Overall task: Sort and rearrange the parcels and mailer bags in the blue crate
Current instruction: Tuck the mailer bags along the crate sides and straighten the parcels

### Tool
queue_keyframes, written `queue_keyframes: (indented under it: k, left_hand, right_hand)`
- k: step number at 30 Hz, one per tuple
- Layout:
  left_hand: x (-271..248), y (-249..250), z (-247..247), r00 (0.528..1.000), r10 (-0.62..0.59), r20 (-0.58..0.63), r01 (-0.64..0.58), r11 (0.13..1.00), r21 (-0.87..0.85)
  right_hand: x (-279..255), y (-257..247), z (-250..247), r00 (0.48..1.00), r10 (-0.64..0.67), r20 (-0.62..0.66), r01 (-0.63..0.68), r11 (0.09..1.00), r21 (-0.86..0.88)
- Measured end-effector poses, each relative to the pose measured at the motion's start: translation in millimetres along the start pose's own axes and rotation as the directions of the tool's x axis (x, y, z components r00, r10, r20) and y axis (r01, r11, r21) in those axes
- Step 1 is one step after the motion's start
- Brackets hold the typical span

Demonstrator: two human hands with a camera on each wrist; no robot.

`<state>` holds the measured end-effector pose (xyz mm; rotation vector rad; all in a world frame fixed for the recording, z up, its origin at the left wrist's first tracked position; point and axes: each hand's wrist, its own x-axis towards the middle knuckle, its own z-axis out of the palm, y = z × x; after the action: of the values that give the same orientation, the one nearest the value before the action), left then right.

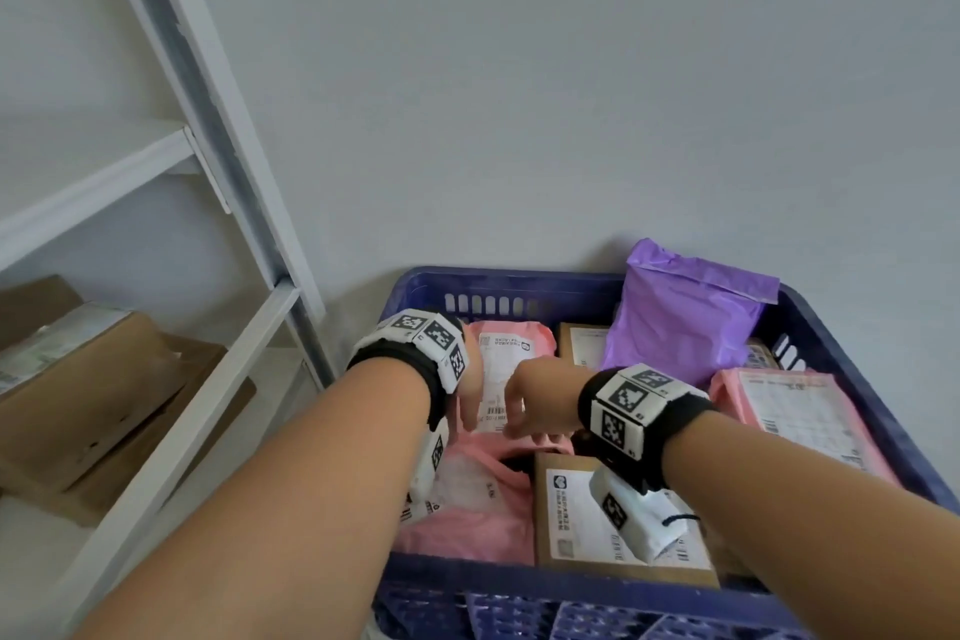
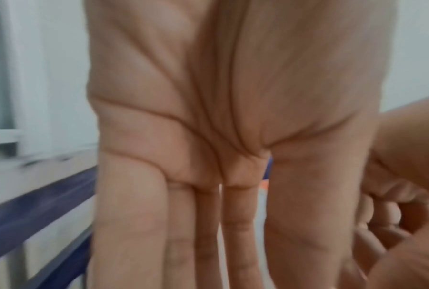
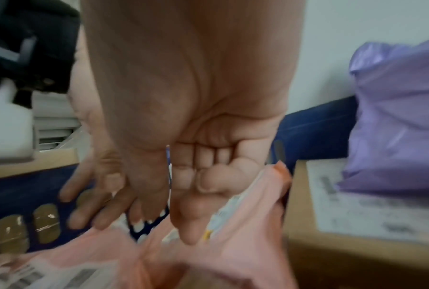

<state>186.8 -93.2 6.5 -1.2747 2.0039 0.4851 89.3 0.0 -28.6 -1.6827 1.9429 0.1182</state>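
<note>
Both of your hands are down in the blue crate [image 1: 519, 283] over the upright pink mailer bag [image 1: 506, 353] at its far left. Your left hand [image 1: 470, 392] hangs with straight, released fingers at the bag's left edge; your right hand [image 1: 540, 398] looks curled at the bag's near edge, though blur means I cannot tell whether it actually grips it. Just right of your right hand sits a cardboard parcel [image 3: 356, 215] with the purple mailer bag [image 1: 685, 322] leaning on it; below your wrists lie another pink bag [image 1: 467, 499] and a labelled box [image 1: 576, 520]. Get a firm hold on both edges before lifting, so the soft bag doesn't fold or drag its neighbours.
</note>
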Motion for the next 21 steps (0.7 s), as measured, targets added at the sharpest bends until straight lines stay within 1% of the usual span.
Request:
queue_keyframes:
  k: [3, 4, 6, 8, 9, 11, 12, 13, 15, 16, 17, 19, 21]
  left_hand:
    - [2, 26, -13, 0.984, 0.174, 0.028, -0.171, 0.98, -0.103]
    - [3, 35, -16, 0.976, 0.216, 0.012, -0.212, 0.966, -0.146]
    - [2, 53, -19, 0.962, 0.27, -0.039, -0.273, 0.952, -0.14]
    - [2, 71, -16, 0.944, 0.318, -0.088, -0.324, 0.943, -0.076]
    - [1, 81, -15, 0.936, 0.333, -0.113, -0.337, 0.941, -0.017]
    - [3, 97, -10, 0.918, 0.357, -0.172, -0.335, 0.931, 0.144]
    - [5, 103, -7, 0.907, 0.37, -0.2, -0.329, 0.921, 0.209]
    - [9, 107, -2, 0.907, 0.365, -0.211, -0.313, 0.918, 0.244]
    - [14, 108, 5, 0.915, 0.344, -0.209, -0.287, 0.922, 0.261]
    - [15, 107, 8, 0.919, 0.339, -0.201, -0.281, 0.921, 0.268]
    - [14, 106, 11, 0.921, 0.335, -0.201, -0.276, 0.922, 0.271]
    - [14, 105, 12, 0.919, 0.336, -0.204, -0.278, 0.922, 0.269]
    - [16, 105, 11, 0.913, 0.353, -0.203, -0.3, 0.921, 0.249]
  right_hand:
    - [-12, 24, -14, 0.993, 0.056, -0.106, -0.06, 0.997, -0.039]
    - [-17, 34, -18, 0.987, 0.094, -0.132, -0.099, 0.995, -0.032]
    - [-27, 57, -25, 0.961, 0.193, -0.197, -0.2, 0.98, -0.019]
    - [-38, 80, -31, 0.917, 0.292, -0.27, -0.315, 0.948, -0.045]
    - [-43, 91, -32, 0.889, 0.338, -0.309, -0.368, 0.929, -0.043]
    - [-57, 113, -33, 0.82, 0.436, -0.371, -0.46, 0.887, 0.025]
    - [-65, 121, -32, 0.785, 0.474, -0.399, -0.493, 0.868, 0.061]
    - [-71, 130, -30, 0.755, 0.499, -0.425, -0.518, 0.852, 0.081]
    - [-78, 142, -25, 0.717, 0.563, -0.411, -0.583, 0.808, 0.089]
    - [-80, 145, -23, 0.712, 0.601, -0.363, -0.611, 0.785, 0.102]
    - [-79, 149, -20, 0.718, 0.622, -0.313, -0.623, 0.774, 0.11]
    - [-77, 151, -14, 0.753, 0.622, -0.215, -0.622, 0.779, 0.078]
    - [-78, 151, -9, 0.772, 0.614, -0.165, -0.618, 0.785, 0.036]
